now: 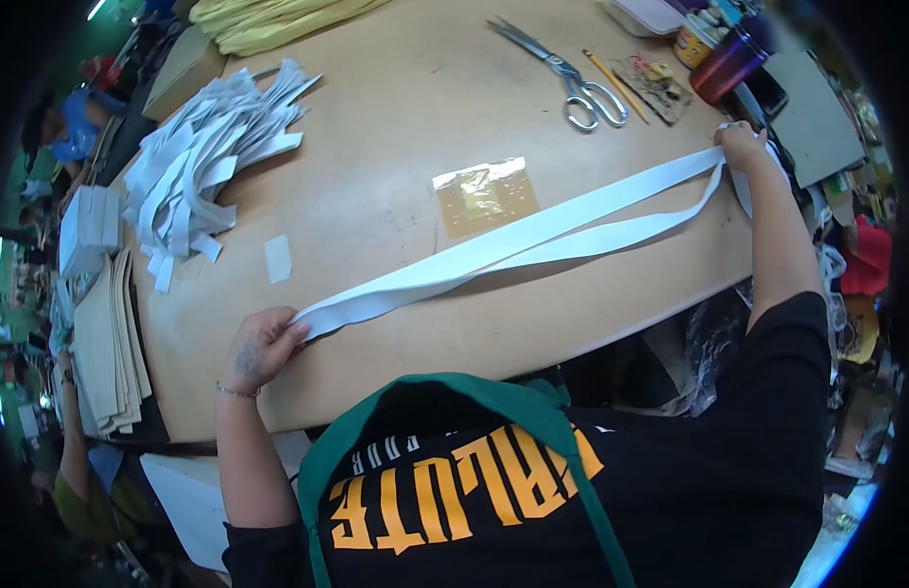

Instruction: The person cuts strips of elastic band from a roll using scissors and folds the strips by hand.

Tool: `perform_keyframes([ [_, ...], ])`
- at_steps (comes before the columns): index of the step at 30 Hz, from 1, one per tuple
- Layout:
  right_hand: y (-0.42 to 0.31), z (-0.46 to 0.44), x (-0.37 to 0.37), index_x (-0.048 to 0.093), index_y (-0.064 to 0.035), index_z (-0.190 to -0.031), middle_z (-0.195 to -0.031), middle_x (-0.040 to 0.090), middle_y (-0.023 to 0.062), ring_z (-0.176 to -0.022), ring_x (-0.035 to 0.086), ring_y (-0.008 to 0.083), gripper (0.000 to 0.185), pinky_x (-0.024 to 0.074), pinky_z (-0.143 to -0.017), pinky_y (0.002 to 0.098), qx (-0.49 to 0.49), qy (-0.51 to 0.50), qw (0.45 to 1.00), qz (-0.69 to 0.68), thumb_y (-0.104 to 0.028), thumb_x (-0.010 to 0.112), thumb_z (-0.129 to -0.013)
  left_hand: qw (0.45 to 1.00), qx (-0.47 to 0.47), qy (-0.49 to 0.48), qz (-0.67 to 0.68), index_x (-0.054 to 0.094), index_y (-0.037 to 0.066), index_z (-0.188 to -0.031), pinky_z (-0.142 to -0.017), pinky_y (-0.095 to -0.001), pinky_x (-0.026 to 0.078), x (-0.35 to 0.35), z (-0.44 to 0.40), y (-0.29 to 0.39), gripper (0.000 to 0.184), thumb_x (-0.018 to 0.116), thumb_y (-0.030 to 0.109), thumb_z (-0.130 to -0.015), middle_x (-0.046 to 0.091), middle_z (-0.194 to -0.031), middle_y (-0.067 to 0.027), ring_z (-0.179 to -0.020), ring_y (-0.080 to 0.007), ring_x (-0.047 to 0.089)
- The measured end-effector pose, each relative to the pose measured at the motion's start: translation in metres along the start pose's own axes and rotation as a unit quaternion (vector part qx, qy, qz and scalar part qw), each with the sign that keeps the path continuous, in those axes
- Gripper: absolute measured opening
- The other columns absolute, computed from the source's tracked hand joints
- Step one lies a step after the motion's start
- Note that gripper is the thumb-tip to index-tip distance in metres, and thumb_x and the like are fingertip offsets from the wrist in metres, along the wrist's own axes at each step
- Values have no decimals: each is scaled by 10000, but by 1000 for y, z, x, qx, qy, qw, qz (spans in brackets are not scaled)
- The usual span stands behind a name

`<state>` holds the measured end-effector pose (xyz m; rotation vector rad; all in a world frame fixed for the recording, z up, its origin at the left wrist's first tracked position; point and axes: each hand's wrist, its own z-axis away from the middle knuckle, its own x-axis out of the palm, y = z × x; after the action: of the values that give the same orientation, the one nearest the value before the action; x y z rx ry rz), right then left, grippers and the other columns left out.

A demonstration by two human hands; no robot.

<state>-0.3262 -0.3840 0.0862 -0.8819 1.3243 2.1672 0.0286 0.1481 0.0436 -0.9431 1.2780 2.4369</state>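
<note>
A long white elastic band (572,216) stretches slantwise across the tan table (376,147), its two lengths lying close together and parting towards the right. My left hand (265,345) pinches the near left end between thumb and fingers, by the table's front edge. At the far right, my right hand (741,145) is closed around the other end, with more white band hanging just beyond it. Behind the band lies a clear plastic piece (486,196) with tape on it. A small white patch (278,259) is on the table above my left hand.
A heap of cut white strips (215,147) lies at the back left, near yellow fabric (278,22). Scissors (562,78), a pencil (616,86) and a dark red tumbler (731,64) are at the back right. Stacked card sheets (110,353) stand left. Other people are beyond.
</note>
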Motion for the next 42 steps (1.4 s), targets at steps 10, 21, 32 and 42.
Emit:
perform_keyframes([
  [10, -284, 252, -104, 465, -116, -1263, -1208, 517, 188, -1186, 450, 292, 561, 232, -1030, 549, -574, 311, 621, -433, -419, 604, -813, 944, 221, 101, -224, 552, 18, -770, -591, -374, 426, -24, 25, 40, 141, 591, 144, -818, 534, -678, -138, -643, -319, 537],
  [21, -314, 251, -117, 629, 17, -914, -760, 624, 61, -704, 570, 127, 170, 465, -703, 262, -497, -115, 566, -648, -142, 610, -858, 882, 158, 79, 436, 607, 13, -909, -638, -239, 450, 4, 8, 13, 157, 657, 139, -830, 617, -794, -20, -713, -69, 553],
  [32, -319, 251, -106, 616, 27, -921, -794, 614, 43, -763, 559, 96, 168, 456, -718, 247, -466, -161, 543, -680, -131, 611, -865, 847, 114, 160, 493, 626, 16, -875, -626, -195, 441, 29, 8, 13, 133, 672, 129, -822, 621, -785, -18, -671, -57, 535],
  [42, -317, 260, -114, 620, 19, -956, -825, 631, 41, -807, 562, 108, 178, 448, -762, 269, -492, -30, 559, -667, -135, 606, -868, 861, 103, 191, 461, 627, 17, -840, -609, -187, 445, 32, 9, 21, 136, 664, 148, -835, 616, -760, -10, -638, -50, 528],
])
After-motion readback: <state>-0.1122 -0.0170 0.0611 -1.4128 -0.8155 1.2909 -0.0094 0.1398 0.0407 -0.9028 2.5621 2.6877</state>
